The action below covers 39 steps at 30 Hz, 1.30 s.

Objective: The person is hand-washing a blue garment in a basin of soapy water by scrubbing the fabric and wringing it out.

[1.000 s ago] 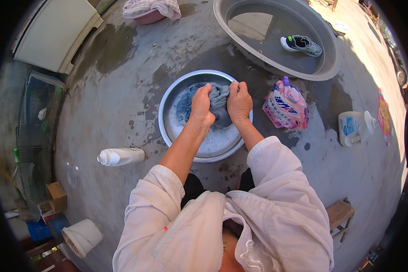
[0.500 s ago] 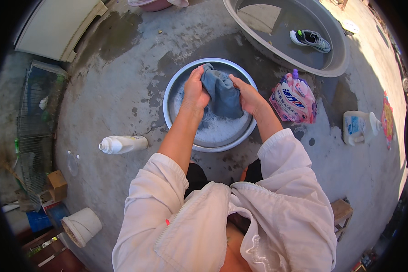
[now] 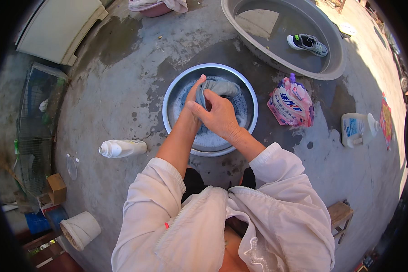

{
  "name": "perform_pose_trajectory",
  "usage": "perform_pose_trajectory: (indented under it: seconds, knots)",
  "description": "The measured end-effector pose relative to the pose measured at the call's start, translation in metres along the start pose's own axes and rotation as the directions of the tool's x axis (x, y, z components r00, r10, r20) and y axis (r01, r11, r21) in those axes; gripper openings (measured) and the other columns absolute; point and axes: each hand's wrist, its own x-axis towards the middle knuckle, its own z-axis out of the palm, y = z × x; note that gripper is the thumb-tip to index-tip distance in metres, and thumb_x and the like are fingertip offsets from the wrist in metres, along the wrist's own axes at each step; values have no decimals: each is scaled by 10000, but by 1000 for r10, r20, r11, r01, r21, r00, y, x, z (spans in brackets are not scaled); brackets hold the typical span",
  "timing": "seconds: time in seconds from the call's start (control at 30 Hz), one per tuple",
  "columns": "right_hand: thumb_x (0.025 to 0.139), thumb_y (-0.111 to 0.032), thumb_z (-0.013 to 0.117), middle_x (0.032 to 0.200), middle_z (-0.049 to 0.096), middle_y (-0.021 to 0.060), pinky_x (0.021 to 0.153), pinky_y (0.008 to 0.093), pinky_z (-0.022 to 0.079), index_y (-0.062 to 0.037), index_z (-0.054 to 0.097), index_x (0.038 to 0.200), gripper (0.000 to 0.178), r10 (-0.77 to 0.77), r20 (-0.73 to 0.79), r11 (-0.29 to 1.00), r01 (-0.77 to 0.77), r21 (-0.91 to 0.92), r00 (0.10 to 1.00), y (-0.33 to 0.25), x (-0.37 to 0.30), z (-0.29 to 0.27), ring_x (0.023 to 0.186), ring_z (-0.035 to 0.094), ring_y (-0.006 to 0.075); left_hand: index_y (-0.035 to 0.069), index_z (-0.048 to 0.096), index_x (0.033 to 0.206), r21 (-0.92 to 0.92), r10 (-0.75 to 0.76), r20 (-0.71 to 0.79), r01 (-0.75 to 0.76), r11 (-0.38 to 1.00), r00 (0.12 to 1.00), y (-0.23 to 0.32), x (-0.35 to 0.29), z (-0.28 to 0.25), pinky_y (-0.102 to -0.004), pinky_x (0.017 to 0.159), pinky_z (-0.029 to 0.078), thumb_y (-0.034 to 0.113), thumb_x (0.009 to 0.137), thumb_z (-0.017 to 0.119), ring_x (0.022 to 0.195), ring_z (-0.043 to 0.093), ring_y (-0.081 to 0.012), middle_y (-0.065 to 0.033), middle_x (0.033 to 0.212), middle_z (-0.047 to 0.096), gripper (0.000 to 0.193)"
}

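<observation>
A grey-blue wet cloth [image 3: 226, 88] is bunched up over a round metal basin [image 3: 254, 106] of sudsy water. My left hand [image 3: 194, 100] grips its left end, thumb side up and fingers mostly hidden. Close against it, my right hand [image 3: 218, 116] has its thumb and fingers curled round the same end. The rest of the cloth sticks out to the right, above the suds. Whether its far end touches the water, I cannot tell.
Left of the basin lies a white bottle [image 3: 123, 148]. To its right are a pink detergent pouch [image 3: 291, 102] and a white jug [image 3: 356, 130]. A big grey tub [image 3: 337, 68] with water and a grey sneaker [image 3: 308, 44] stands beyond. A wooden stool [image 3: 340, 214] is at lower right.
My right hand has moved left to meet my left hand. The cloth, earlier hanging stretched between both hands, is now gathered up and points to the right.
</observation>
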Motion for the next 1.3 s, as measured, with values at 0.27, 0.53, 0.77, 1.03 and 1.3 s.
perform_pose_trajectory:
  seconds: [0.27, 0.53, 0.77, 1.03, 1.3]
  knots:
    - [848, -369, 514, 655, 597, 201, 581, 460, 441, -34, 551, 765, 347, 160, -472, 926, -297, -231, 867, 56, 41, -16, 649, 589, 387, -12, 485, 942, 400, 501, -433, -338, 852, 749, -46, 11, 35, -289, 620, 443, 193, 829, 551, 759, 528, -125, -90, 861, 546, 243]
    - [874, -354, 512, 676, 563, 210, 588, 394, 429, -25, 553, 729, 362, -54, -161, 989, 30, -148, 986, 12, -6, 26, 648, 564, 363, 35, 578, 848, 67, 176, -100, -170, 983, 979, 0, 27, -38, -337, 663, 507, 262, 883, 461, 717, 607, -217, -112, 784, 606, 257]
    - [907, -376, 446, 809, 613, 211, 632, 439, 442, -31, 535, 831, 364, 180, -419, 856, -352, -379, 890, 75, 47, -36, 726, 584, 375, 29, 561, 948, 239, 288, -326, -216, 947, 900, -45, 20, 15, -326, 742, 488, 190, 882, 494, 850, 580, -163, -71, 913, 601, 187]
    - [961, -283, 440, 843, 534, -11, 746, 228, 402, -21, 567, 937, 292, 215, -195, 813, -65, 578, 957, 76, 52, -70, 807, 465, 72, 83, 519, 1153, 879, 305, -200, 33, 475, 931, 4, 7, -13, -326, 784, 437, 353, 925, 481, 961, 560, -207, -100, 1049, 599, 356]
    - [952, -276, 469, 838, 546, -34, 694, 198, 411, -32, 580, 927, 269, 203, -97, 705, -77, 705, 974, 48, 48, -73, 756, 476, 48, 76, 506, 1218, 812, 178, 30, -127, 569, 984, -2, 4, -17, -254, 955, 334, 355, 936, 475, 1086, 450, -111, -21, 1175, 521, 398]
